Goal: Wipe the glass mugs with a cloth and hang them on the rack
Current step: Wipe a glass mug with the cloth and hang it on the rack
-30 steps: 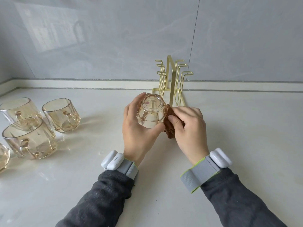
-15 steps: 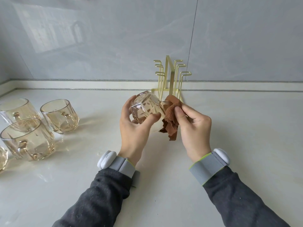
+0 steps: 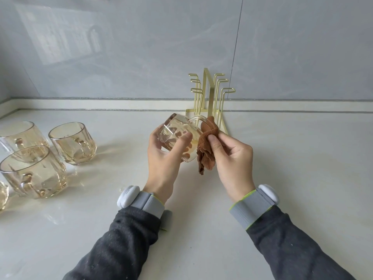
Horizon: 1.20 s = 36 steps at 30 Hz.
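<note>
Left grip (image 3: 163,158) wraps the mug (image 3: 176,134) mid-air, rack (image 3: 210,93) at 12 o'clock; right grip (image 3: 232,158) pinches the cloth (image 3: 205,145). Slick glass could slip onto the counter (image 3: 292,168) if that hold loosens.

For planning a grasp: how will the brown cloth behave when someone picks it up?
The brown cloth is probably floppy: it droops in folds below the right hand that pinches it. It seems light, since a fingertip pinch carries it. Its rough weave likely will not slip easily on the glass mug.
</note>
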Each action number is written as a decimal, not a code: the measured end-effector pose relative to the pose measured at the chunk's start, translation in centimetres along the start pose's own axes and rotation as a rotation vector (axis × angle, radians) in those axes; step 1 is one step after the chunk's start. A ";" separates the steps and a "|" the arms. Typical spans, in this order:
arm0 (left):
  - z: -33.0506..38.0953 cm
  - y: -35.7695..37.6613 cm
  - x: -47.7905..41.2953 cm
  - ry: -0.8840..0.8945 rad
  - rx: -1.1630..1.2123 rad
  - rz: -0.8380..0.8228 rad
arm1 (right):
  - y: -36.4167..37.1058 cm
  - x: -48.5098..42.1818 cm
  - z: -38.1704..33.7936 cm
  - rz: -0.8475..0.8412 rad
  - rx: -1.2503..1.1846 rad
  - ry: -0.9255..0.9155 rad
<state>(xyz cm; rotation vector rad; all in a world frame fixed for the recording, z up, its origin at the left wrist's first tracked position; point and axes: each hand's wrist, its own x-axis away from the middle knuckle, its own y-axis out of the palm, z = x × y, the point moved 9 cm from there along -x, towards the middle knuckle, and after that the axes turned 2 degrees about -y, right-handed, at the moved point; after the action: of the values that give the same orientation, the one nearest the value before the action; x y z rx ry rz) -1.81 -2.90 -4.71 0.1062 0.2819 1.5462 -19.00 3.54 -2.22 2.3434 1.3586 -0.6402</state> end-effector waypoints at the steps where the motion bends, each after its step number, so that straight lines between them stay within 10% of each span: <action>1: 0.0 0.1 0.0 0.013 -0.010 -0.001 | 0.0 0.0 0.0 0.001 -0.007 0.005; 21: 2.0 0.7 1.1 0.341 -0.359 0.003 | 0.6 0.4 -3.5 0.010 0.581 -0.456; 36: -1.1 -0.4 -0.6 -0.181 0.238 0.039 | -1.3 -0.4 1.3 0.171 -0.206 0.310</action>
<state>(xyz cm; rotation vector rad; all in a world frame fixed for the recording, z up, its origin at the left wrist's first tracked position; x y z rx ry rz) -1.68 -3.59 -5.85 0.4382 0.3201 1.5255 -20.54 3.18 -3.22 2.4221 1.2564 -0.0835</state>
